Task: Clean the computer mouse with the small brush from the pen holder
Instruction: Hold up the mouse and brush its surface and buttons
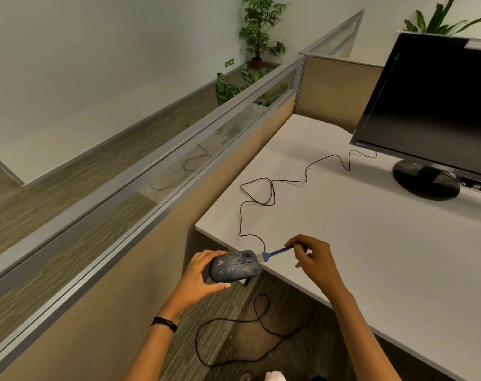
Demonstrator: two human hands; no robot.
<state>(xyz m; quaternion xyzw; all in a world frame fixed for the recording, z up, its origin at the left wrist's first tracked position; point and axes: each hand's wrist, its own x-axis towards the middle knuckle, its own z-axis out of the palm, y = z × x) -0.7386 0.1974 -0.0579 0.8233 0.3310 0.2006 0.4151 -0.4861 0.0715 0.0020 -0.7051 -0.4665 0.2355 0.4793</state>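
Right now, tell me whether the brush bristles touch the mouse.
Touching. The head view shows the bristles of the small brush meeting the front of the computer mouse, no gap.

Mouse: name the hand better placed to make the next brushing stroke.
Right. The right hand pinches the small brush, bristles at the front of the mouse; the left hand holds it.

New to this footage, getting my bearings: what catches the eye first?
A dark computer mouse speckled with yellowish crumbs, held in the left hand off the near corner of the white desk. The right hand pinches a small blue brush, bristles at the mouse's front. A black unlit monitor stands at the right rear.
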